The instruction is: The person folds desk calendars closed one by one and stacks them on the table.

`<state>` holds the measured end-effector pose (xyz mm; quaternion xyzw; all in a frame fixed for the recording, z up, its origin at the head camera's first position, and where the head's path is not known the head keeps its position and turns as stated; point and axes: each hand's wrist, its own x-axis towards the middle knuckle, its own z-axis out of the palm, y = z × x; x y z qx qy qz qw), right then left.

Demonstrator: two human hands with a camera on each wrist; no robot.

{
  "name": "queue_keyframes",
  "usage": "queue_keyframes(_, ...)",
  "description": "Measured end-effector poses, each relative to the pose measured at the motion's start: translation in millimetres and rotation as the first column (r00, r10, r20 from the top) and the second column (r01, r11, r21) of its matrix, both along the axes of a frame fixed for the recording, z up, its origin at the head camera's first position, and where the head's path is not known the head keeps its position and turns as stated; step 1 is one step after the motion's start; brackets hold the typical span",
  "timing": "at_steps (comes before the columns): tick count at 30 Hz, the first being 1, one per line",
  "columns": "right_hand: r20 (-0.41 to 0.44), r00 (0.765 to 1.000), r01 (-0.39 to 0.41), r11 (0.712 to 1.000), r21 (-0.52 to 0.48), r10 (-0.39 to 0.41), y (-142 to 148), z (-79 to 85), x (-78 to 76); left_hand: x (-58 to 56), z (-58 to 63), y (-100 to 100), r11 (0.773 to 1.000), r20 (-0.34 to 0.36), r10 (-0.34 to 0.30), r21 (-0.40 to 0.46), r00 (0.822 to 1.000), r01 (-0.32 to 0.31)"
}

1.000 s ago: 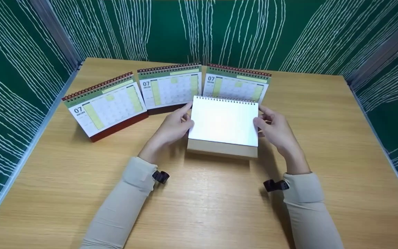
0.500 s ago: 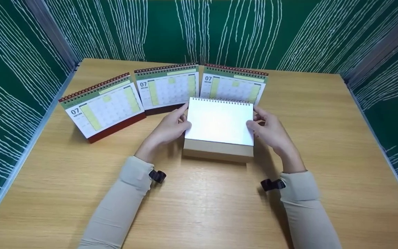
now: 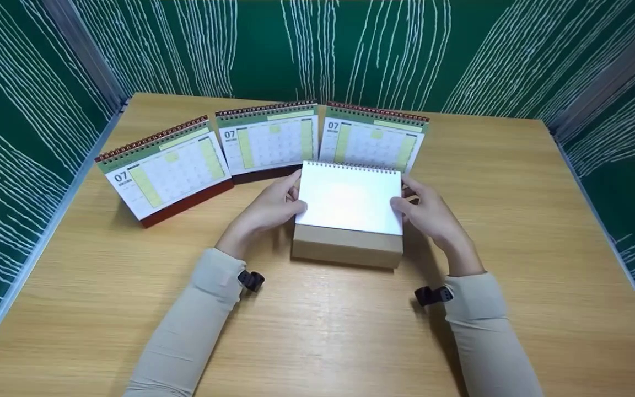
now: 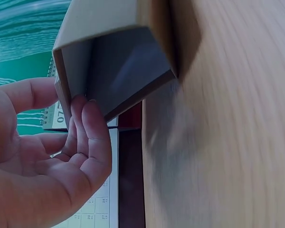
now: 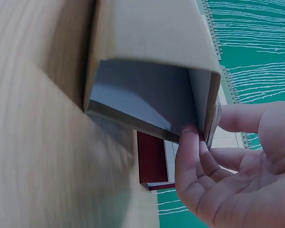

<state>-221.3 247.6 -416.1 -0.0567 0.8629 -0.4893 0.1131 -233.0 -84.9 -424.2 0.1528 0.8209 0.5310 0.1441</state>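
Note:
A desk calendar with a blank white page facing up stands in the middle of the table, on a tan cardboard base. My left hand grips its left side edge, thumb on the page. On the opposite edge, my right hand holds it in the same way. Both wrist views show the hollow inside of the base, with fingertips curled into its open end. Whether the base touches the tabletop all along its underside, I cannot tell.
Three more calendars showing "07" stand in an arc behind: a left one with a red base, a middle one, and a right one partly hidden by the held calendar. Green walls with white lines surround the wooden table.
The held calendar has come slightly toward me and tipped, so more of its tan front shows below the page. Both hands keep their grip on it. The other calendars stand as before.

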Motion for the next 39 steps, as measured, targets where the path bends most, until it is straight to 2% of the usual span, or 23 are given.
queue_keyframes(10,0.001,1.000,-0.023,0.999,0.036,0.023,-2,-5.6,-2.2,0.4,-4.5,-2,0.999,0.039,-0.022,0.028,0.999,0.020)
queue_keyframes(21,-0.003,0.999,-0.040,0.998,0.052,0.040,-2,-12.2,-5.8,0.4,-6.4,-1,0.999,0.054,-0.002,-0.047,0.999,0.004)
queue_keyframes(32,0.033,0.998,-0.048,0.995,0.088,0.045,-3,-15.9,-4.6,0.9,-8.2,0,0.996,0.021,-0.051,-0.078,0.998,0.053)
queue_keyframes(39,0.044,0.998,-0.049,0.993,0.111,0.045,-4,-19.7,-4.1,-0.1,-12.6,-1,0.992,0.043,-0.062,-0.106,0.997,0.066)
